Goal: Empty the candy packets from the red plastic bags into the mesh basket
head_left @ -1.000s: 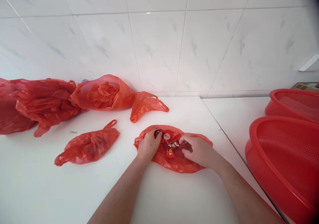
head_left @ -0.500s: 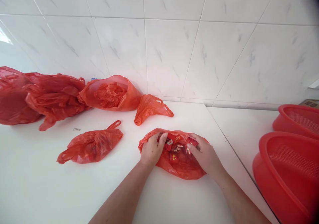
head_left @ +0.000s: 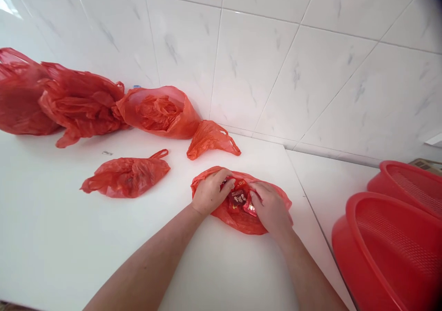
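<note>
Red plastic bags lie along a white counter [head_left: 51, 219] below marbled white wall tiles [head_left: 258, 71]. In the single head view, the left hand [head_left: 212, 192] and the right hand [head_left: 271, 209] sit just apart on a crumpled red bag [head_left: 238, 221] near the counter's right edge. The left hand curls over the bag's edge, while the right hand's fingertips [head_left: 258, 192] press beside small red-and-gold wrapped packets [head_left: 239, 196] that lie inside the bag's open mouth. Whether either hand is gripping, you cannot tell.

Further left lie 5 more bags: a flattened one with a loop handle [head_left: 127, 177], a small one [head_left: 210, 140], an open one stuffed with red plastic [head_left: 159, 113], and 2 heaped ones [head_left: 81, 103] against the wall. On the right stand 2 red mesh baskets [head_left: 348, 214] (the nearer one is cut off by the frame).
</note>
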Available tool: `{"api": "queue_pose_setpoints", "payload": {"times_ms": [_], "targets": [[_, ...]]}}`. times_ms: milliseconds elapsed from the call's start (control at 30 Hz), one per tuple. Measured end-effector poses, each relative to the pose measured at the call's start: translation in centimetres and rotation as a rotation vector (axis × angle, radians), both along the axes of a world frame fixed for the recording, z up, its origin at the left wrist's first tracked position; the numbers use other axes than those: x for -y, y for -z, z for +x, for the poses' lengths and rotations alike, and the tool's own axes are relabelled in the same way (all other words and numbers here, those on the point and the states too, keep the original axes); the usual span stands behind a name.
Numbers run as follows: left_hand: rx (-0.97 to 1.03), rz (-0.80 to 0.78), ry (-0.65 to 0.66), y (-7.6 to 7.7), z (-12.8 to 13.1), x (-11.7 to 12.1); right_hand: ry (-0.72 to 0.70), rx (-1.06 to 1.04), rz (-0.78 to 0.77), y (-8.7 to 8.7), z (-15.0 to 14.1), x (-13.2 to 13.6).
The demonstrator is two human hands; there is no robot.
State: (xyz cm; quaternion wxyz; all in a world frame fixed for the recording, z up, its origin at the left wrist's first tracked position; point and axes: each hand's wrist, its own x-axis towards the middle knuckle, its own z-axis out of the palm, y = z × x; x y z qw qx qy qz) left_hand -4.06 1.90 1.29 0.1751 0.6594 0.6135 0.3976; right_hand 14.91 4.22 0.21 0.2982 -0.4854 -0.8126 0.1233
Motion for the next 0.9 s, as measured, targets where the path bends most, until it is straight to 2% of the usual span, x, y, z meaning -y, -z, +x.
{"api": "queue_pose_setpoints", "payload": {"times_ms": [100, 267, 400, 533, 600, 733, 900], "targets": [[0.006, 0.148, 0.004, -0.1, -0.2, 0.0, -0.041, 0.03, 0.007, 0.3, -0.9, -0.6], [-0.007, 0.154, -0.061, 0.7, -0.7, -0.6, -0.141, 0.052, -0.129, 1.0, -1.7, -1.3], [-0.017, 0.206, -0.081, 1.2, -1.0, -1.1, -0.109, 0.035, -0.14, 1.0, -1.5, -1.3], [-0.032, 0.264, -0.008, 1.3, -1.1, -1.2, -0.073, 0.115, -0.104, 1.1, -1.4, -1.2], [-0.066, 0.22, 0.057, 1.2, -1.1, -1.1, -0.056, 0.156, -0.09, 1.2, -1.4, -1.2], [-0.112, 0.016, 0.179, 1.3, -0.7, -0.8, -0.004, 0.128, -0.113, 1.2, -1.2, -1.1], [-0.165, -0.126, 0.162, 1.3, -0.4, -0.5, 0.062, 0.037, -0.127, 1.3, -0.8, -1.2]]}}
